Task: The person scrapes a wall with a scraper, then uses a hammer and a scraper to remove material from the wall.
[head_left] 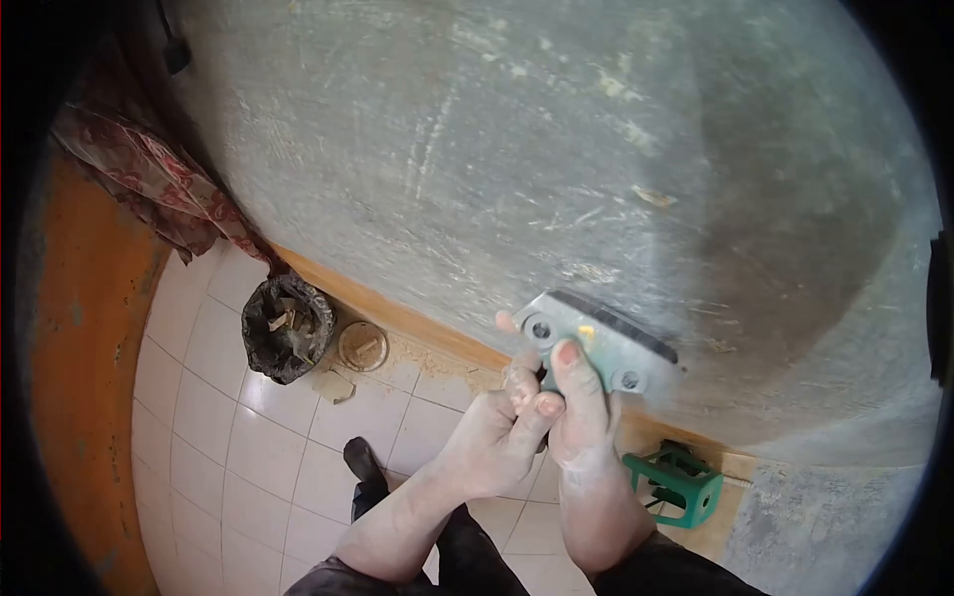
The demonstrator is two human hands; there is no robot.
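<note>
Head view: left hand (494,444) and right hand (584,417) both have their fingers curled tight round the scraper (603,350), right thumb on its head. It's up by the grey wall (397,149) (can't tell if the edge touches). Looks like scraping to me; another stroke wants that edge flat and steady.
</note>
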